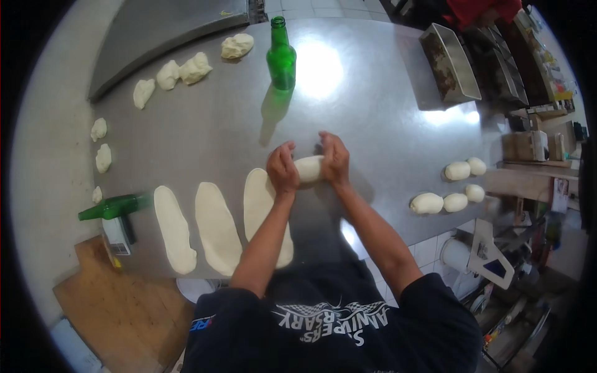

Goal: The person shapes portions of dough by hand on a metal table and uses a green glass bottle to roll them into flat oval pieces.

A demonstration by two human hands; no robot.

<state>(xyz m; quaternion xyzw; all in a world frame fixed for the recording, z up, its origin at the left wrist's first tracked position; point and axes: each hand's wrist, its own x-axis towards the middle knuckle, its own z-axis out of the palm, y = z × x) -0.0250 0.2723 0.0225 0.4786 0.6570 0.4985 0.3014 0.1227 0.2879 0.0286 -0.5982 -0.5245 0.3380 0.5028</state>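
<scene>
My left hand [283,166] and my right hand [334,158] are cupped at either end of a pale, oblong dough roll [308,168] on the steel table [373,112], fingers curled. Just left of and below my hands lie three long flattened dough strips [211,224], the nearest partly hidden by my left forearm. An upright green bottle [281,65] stands beyond my hands. At the right, several smooth dough rolls [426,203] sit in two rows.
Rough dough lumps [193,67] line the far and left sides. A second green bottle [109,208] lies by a small scale [115,236] at the left. Metal pans [453,68] are at the back right, near a person in red [482,9].
</scene>
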